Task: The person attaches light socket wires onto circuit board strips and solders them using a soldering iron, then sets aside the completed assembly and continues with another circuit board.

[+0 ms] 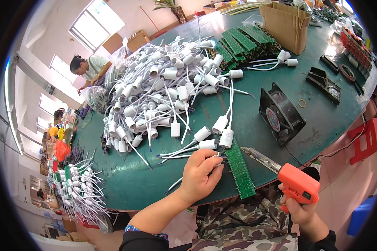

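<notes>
My left hand (200, 175) is pinched closed on the end of a white cable beside a long green circuit board (240, 173). My right hand (300, 211) grips an orange soldering gun (296, 184) by its handle. The gun's metal tip points at the board's upper part, a little to its right. One white lamp socket (226, 138) overlaps the board's far end, and another socket (220, 124) lies just behind it. Left of these, two more white sockets with cables lie near my fingers. My left fingers partly hide the cable's wire ends.
A big heap of white lamp sockets (155, 92) covers the middle of the green table (155, 182). Green circuit boards (243, 42) and a cardboard box (285, 27) stand behind. A black fan (281, 113) is at right. More wired boards (81, 188) sit at left; people work beyond.
</notes>
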Demonstrator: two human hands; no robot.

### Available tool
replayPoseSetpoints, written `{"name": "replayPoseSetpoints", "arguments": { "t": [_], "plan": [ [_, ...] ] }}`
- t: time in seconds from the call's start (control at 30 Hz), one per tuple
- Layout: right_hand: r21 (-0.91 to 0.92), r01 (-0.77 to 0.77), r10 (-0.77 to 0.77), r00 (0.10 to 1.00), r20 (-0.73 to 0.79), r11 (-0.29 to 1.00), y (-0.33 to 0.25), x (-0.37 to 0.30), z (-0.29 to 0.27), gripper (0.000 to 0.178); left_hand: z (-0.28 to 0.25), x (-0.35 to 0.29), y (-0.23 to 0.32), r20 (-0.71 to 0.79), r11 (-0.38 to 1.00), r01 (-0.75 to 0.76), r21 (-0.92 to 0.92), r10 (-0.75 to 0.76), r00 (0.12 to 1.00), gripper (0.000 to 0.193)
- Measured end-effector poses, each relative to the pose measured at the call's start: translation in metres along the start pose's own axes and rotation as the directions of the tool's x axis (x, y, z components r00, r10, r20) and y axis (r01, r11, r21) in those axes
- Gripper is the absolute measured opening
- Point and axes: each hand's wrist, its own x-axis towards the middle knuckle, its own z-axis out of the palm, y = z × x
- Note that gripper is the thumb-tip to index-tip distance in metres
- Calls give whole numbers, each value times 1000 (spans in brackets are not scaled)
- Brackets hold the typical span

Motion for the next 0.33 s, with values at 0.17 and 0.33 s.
{"name": "replayPoseSetpoints", "arguments": {
  "t": [0.17, 0.33],
  "plan": [
    [-5, -55, 55, 998, -24, 998, -3, -2, 0, 41, 3, -2, 0, -20, 1000, 6, 10, -6, 1000, 24],
    [-4, -39, 39, 999, 7, 999, -1, -2, -2, 44, 6, -7, -4, -7, 1000, 18, 11, -18, 1000, 25]
  ]
}}
